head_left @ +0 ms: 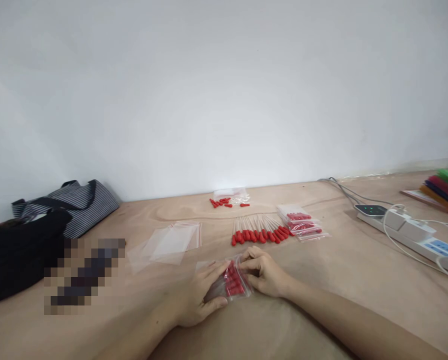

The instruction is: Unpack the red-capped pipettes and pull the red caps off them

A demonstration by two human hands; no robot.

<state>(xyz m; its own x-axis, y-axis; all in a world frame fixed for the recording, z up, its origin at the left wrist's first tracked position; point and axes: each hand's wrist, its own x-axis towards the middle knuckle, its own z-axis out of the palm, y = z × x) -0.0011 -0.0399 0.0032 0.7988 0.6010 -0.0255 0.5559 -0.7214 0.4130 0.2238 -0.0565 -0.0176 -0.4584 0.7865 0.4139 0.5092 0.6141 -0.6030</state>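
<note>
A clear zip-lock bag (227, 285) with several red-tipped pieces in it lies flat on the table in front of me. My left hand (199, 292) rests on its left part, fingers stretched out and thumb apart. At the right edge, along the seal, my right hand (263, 272) has its fingers bent and pinched on the bag. Just beyond, white sticks with red tips (259, 235) are fanned out in a row. To their right lie filled zip-lock bags (302, 225), overlapping each other. Flat clear bags (175, 242) with red seal lines lie to the left.
Near the wall, loose red-tipped sticks (220, 202) lie by another clear bag (231, 193). A white power strip (407, 232) with cables stands at the right, before a stack of coloured plastic pieces (443, 190). A striped bag (85, 207) and a black bag (25, 255) sit at left.
</note>
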